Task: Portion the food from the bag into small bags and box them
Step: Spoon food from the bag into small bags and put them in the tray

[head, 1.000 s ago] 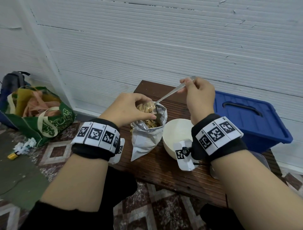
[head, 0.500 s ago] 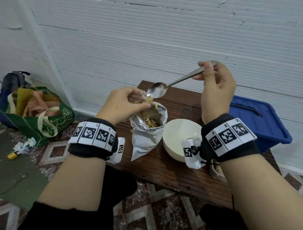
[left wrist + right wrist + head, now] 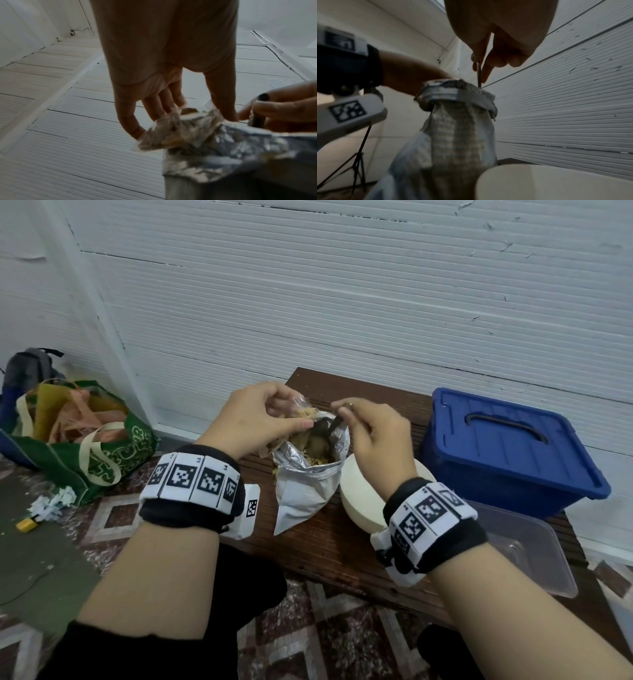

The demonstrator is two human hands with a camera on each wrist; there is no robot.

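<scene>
Left hand (image 3: 253, 419), fingers curled, pinching small clear bag (image 3: 301, 409) at its mouth, just above and touching left rim of foil bag (image 3: 308, 481); same pinch seen from below in left wrist view, left hand (image 3: 164, 75) with thumb on one side and fingertips (image 3: 135, 129) on the other, crumpled clear bag (image 3: 173, 132) holding pale food pieces. Right hand (image 3: 373, 433) closed round handle of spoon (image 3: 334, 424), thumb and forefinger gripping high on the handle, bowl end lowered inside foil bag (bowl itself mostly hidden among the contents). Right wrist view: right hand (image 3: 498, 44) holding thin spoon (image 3: 478, 75) handle near-vertical, entering foil bag (image 3: 458, 121) at its folded-down rim.

Left to right across the scene: green tote (image 3: 82, 446) full of cloth and bags on tiled floor, with grey backpack (image 3: 29, 368) behind it; crumpled paper (image 3: 54, 501) and small yellow object (image 3: 25, 523) on floor just in front; dark wooden table (image 3: 325, 549) against white ribbed wall; foil bag standing upright on table, open, tan food (image 3: 317, 453) visible inside; cream bowl (image 3: 363, 498) just beside foil bag on its right, partly hidden by right wrist; clear plastic container (image 3: 527, 549) at near right table edge; blue lidded box (image 3: 507, 450) with black handle beyond it.
</scene>
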